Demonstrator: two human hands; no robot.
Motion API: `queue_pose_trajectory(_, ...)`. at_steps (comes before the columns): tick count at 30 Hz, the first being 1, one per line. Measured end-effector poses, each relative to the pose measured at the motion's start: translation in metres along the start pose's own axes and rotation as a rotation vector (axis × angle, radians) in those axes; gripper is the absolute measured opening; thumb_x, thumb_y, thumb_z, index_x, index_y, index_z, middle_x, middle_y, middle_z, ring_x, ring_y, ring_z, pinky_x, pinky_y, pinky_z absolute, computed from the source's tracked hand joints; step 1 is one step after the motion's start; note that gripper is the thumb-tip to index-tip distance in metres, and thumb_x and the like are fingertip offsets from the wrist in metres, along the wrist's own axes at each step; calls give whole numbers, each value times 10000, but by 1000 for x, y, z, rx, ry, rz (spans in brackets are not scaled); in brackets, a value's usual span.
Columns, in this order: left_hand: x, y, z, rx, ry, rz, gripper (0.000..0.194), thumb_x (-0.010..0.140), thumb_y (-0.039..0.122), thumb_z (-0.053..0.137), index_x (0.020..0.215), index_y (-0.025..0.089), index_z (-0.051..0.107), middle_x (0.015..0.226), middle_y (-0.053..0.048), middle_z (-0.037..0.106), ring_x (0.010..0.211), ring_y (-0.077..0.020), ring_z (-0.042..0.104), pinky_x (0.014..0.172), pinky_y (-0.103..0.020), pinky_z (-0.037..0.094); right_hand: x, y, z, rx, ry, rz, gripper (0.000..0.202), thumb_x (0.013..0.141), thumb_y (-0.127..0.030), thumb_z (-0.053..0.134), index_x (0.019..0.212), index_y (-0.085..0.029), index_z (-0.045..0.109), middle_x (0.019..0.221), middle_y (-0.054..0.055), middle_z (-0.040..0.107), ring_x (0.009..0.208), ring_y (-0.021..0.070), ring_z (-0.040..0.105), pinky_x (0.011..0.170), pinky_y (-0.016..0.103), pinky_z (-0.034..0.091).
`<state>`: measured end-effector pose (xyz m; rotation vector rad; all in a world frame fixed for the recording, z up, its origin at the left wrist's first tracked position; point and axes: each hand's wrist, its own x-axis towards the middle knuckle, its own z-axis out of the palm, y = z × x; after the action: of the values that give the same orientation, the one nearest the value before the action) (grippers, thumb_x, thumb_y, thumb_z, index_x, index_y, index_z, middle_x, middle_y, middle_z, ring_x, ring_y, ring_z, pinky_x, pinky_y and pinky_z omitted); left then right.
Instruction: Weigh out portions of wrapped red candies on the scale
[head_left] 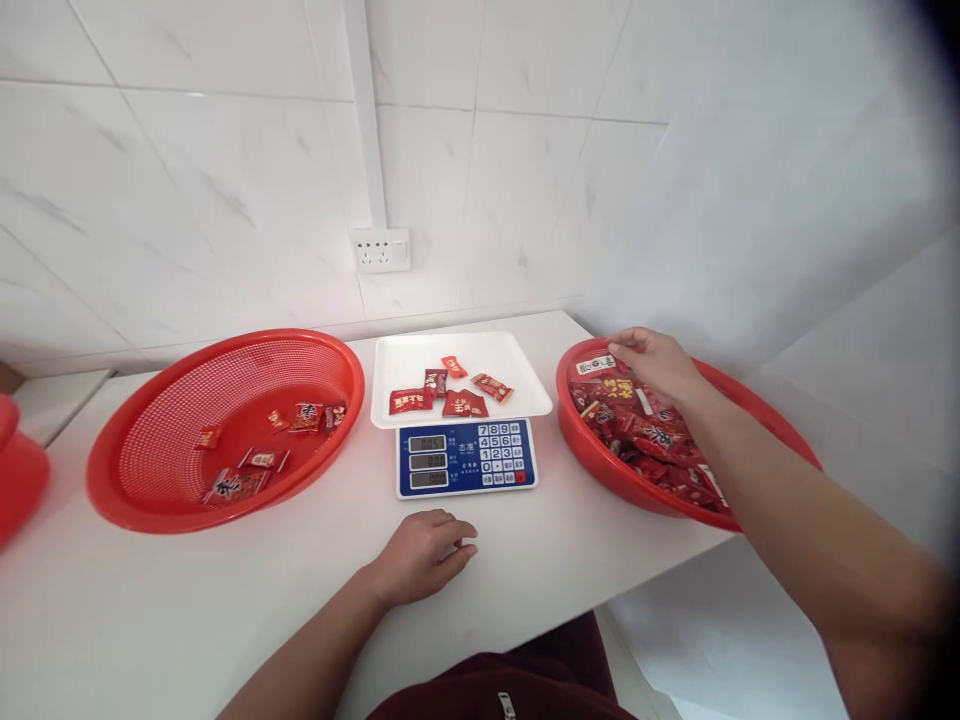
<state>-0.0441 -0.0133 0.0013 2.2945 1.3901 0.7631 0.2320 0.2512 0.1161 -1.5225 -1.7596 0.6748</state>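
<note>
My right hand (pixel 654 364) reaches into the right red basket (pixel 615 470), its fingers pinched at the right end of a red snack packet (pixel 596 366) with a white label. Beneath it the basket holds a heap of red snack packets (pixel 660 440). My left hand (pixel 426 556) rests on the table in front of the scale, empty, fingers loosely bent and apart from the thumb. Several small red packets lie on the white tray (pixel 397 355) of the scale, among them a red packet (pixel 465 403) near its front edge. The scale's blue keypad panel (pixel 465 460) faces me.
A left red mesh basket (pixel 172 400) holds a few scattered packets, including a larger one (pixel 236 485). Part of a red plastic object (pixel 19 475) shows at the far left edge. The white table (pixel 300 590) meets a tiled wall bearing a power socket (pixel 382 250).
</note>
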Motion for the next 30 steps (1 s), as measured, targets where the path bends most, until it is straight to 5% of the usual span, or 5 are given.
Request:
queue_pose_trajectory(6, -1, 0, 1, -6, -1, -14, 204, 870, 268, 473, 979, 194, 629, 791, -43, 689, 723, -161, 632, 650, -256, 494, -22, -47, 54, 369, -269, 11, 151, 765, -286, 568, 902, -225, 580, 935, 31, 630, 858, 184, 633, 738, 342, 567)
queue_pose_trajectory(11, -1, -1, 2, 2, 18, -9, 211, 862, 263, 485, 980, 177, 638, 800, -49, 695, 719, -161, 632, 649, -254, 494, -57, -64, 78, 225, -348, -185, 323, 788, -337, 565, 1098, -247, 553, 1212, 65, 557, 1109, 229, 547, 910, 417, 496)
queue_pose_trajectory(17, -2, -1, 3, -13, 93, 8, 197, 859, 261, 495, 958, 176, 642, 778, -47, 698, 700, -157, 634, 639, -249, 496, -140, -32, 92, 256, -284, -222, 233, 800, -413, 526, 955, -254, 598, 941, 52, 654, 865, 213, 630, 784, 372, 525)
queue_pose_trajectory(22, 1, 0, -5, -47, 300, 0, 155, 865, 240, 505, 926, 178, 633, 762, -42, 693, 694, -142, 636, 655, -238, 507, -202, 7, 123, 346, -546, -112, 248, 825, -454, 463, 867, -244, 590, 607, -5, 586, 563, 180, 586, 546, 323, 508)
queue_pose_trajectory(30, 11, -14, -38, 83, 727, -257, 190, 883, 169, 450, 1044, 188, 550, 921, -61, 656, 828, -141, 624, 729, -267, 517, -225, 23, 140, 189, -724, -343, 223, 870, -358, 435, 869, -234, 621, 869, 39, 677, 798, 194, 623, 733, 320, 483)
